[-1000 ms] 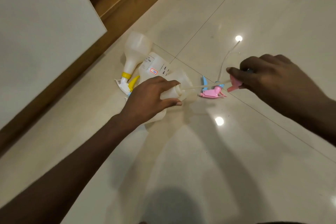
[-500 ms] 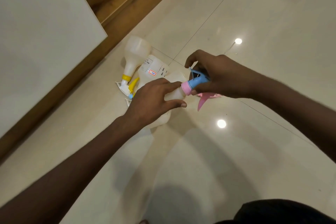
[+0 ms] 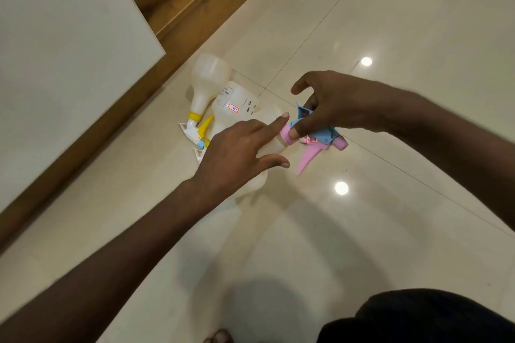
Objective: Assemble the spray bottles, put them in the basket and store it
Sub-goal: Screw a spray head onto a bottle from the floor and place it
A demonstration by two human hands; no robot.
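Three translucent white spray bottles lie close together on the glossy tiled floor (image 3: 362,231), beside a wooden skirting strip (image 3: 178,22) and a pale panel (image 3: 55,64). One bottle (image 3: 207,81) lies farthest away, its yellow collar and white trigger head (image 3: 192,127) already on. A second, the labelled bottle (image 3: 231,108), lies just beside it, a red-framed sticker on its side and a yellow trigger (image 3: 205,127) showing at its near end. The third bottle (image 3: 271,145) lies on its side under the left hand (image 3: 237,153), which rests over its body with forefinger stretched toward the neck and thumb spread, fingers fairly straight, so that grip reads as open and pressing. The right hand (image 3: 334,106) has its grip closed on the blue-and-pink spray head (image 3: 320,138): thumb and fingers pinch around the pink collar at the bottle's neck, forefinger lifted and curled above. That head sits at the mouth of the third bottle, its pink trigger lever pointing down toward the floor. A dark garment (image 3: 418,315) and a toe (image 3: 220,337) show at the bottom edge
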